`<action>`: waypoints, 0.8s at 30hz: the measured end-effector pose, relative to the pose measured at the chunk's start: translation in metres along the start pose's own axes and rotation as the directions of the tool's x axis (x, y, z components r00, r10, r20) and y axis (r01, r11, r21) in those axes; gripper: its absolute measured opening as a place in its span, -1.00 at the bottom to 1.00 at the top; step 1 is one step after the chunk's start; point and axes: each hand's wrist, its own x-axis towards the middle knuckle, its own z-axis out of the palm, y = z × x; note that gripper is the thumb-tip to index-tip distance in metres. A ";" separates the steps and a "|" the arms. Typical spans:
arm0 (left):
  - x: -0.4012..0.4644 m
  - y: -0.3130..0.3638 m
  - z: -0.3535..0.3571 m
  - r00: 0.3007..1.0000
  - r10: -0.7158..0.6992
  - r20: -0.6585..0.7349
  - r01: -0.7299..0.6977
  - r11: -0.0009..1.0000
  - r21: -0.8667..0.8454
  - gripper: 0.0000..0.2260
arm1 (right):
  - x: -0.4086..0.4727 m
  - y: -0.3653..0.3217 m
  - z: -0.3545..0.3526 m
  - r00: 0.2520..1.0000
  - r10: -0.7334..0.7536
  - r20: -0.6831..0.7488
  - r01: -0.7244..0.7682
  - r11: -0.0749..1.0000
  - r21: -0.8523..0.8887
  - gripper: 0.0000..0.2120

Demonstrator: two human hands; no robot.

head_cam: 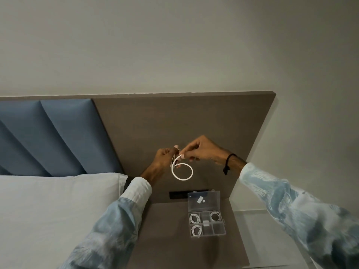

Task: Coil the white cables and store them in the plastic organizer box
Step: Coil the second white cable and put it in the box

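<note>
You had three coils (pixel 194 218) already in the box (pixel 221 232) on the nightstand (pixel 167 230), while your left hand (pixel 165 155) and right hand (pixel 202 150) pinched another cable (pixel 182 170), half coiled, above it.

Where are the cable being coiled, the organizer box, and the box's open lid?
cable (pixel 182 171): head view, on the hanging loop.
organizer box (pixel 219 228): head view, empty compartment.
lid (pixel 210 203): head view, clear panel.

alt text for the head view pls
Both hands, left hand and right hand, hold a partly coiled white cable above a nightstand. Below sits an open clear organizer box with three coiled cables already in its compartments.
</note>
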 end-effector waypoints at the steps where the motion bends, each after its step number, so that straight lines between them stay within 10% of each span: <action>1: 0.001 0.001 -0.002 1.000 0.012 -0.012 -0.012 0.998 0.054 -0.60 | 0.000 0.001 -0.004 1.000 0.028 0.010 -0.028 0.999 0.028 -0.93; 8: 0.006 -0.004 -0.012 0.996 0.066 -0.059 -0.067 0.998 -0.016 -0.65 | -0.002 0.002 -0.039 0.952 0.165 0.258 -0.177 0.984 0.024 -0.83; 13: 0.011 -0.018 -0.025 0.944 0.328 -0.046 -0.232 0.755 0.613 -0.63 | -0.005 0.004 -0.046 0.923 0.153 0.352 -0.212 0.968 0.135 -0.87; 15: 0.013 -0.025 -0.025 0.961 0.256 -0.100 -0.179 0.860 0.477 -0.64 | -0.002 0.006 -0.043 0.930 0.159 0.332 -0.208 0.971 0.118 -0.86; 20: 0.020 -0.026 -0.021 0.984 0.048 -0.174 -0.032 0.995 0.096 -0.64 | 0.006 0.023 -0.023 0.921 0.278 0.273 -0.089 0.832 -0.548 -0.79; 24: 0.020 -0.013 -0.014 0.996 0.041 -0.074 -0.036 0.997 0.070 -0.62 | 0.017 0.035 0.000 0.976 0.220 -0.008 -0.192 0.831 -0.522 -0.29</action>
